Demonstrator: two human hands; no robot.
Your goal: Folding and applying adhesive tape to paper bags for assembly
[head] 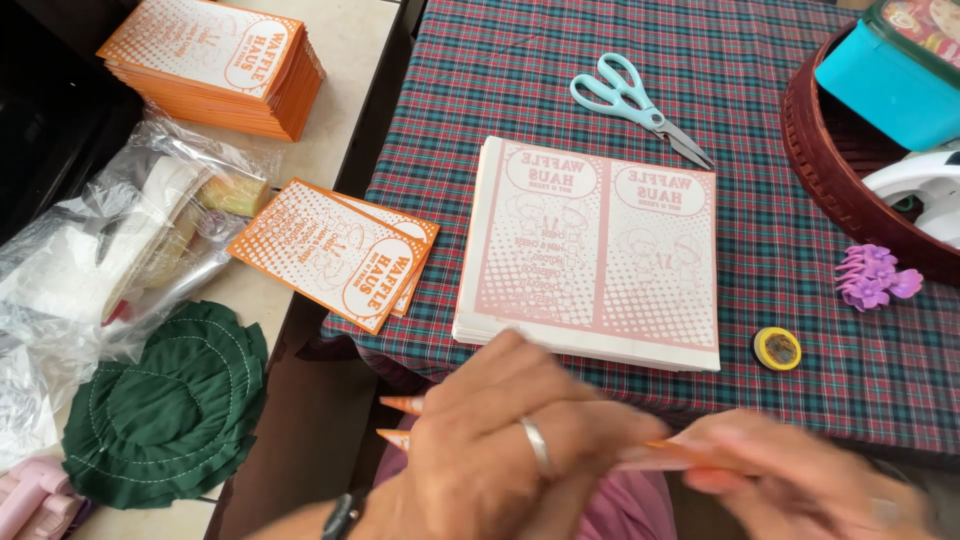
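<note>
Both my hands are at the bottom of the head view, blurred by motion. My left hand, with a ring on one finger, and my right hand together hold a folded orange-and-white paper sheet between them. Just beyond them a stack of flat printed sheets, pale pink face up, lies on the plaid tablecloth. A few finished orange paper bags lie at the cloth's left edge.
A tall pile of orange bags sits at top left. Teal scissors, a small yellow tape roll and a purple hair claw lie on the cloth. A brown basket, plastic bags and green fabric surround.
</note>
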